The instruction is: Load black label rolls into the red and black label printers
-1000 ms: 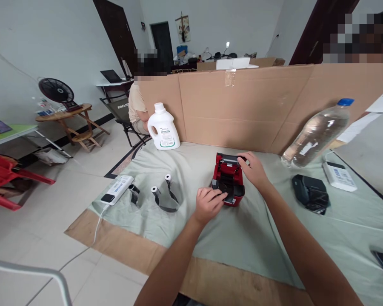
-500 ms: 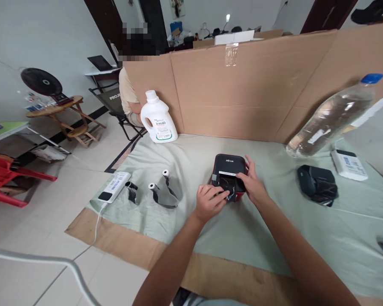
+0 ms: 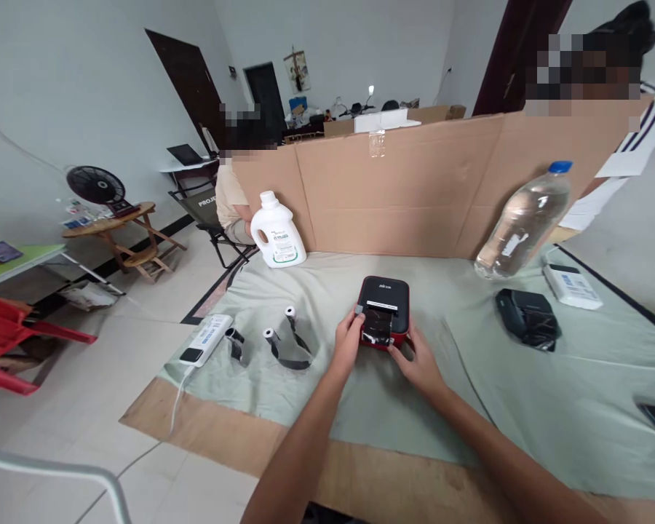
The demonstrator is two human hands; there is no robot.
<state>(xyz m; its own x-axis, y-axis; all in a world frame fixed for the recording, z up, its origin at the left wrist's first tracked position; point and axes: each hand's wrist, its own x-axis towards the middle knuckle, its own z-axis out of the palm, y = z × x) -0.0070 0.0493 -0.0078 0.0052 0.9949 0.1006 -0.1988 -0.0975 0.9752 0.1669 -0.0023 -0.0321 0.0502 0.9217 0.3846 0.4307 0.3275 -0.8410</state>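
A black and red label printer [image 3: 385,297] sits on the pale green cloth [image 3: 338,407] in front of me. A shiny black film [image 3: 378,325] covers the front of its top, just below a white strip. My left hand [image 3: 348,339] is closed against the printer's left side, thumb at the grey tab. My right hand [image 3: 423,364] grips the front right corner, fingers along the red side. Left of the printer stand two small white-cored rolls [image 3: 290,312] joined by a dark ribbon [image 3: 293,362]. Beside them is a short black roll [image 3: 232,335] with its own dark strip.
A white detergent bottle [image 3: 280,231] and a clear bottle with a blue cap [image 3: 524,222] stand by the cardboard wall [image 3: 382,218]. White power banks [image 3: 206,339] lie left and right. A black device [image 3: 528,319] lies right. People sit beyond the cardboard.
My left hand has moved from the printer's front to its left side. My right hand has slid from the top right down to the front corner. The film now lies flatter. The view has shifted.
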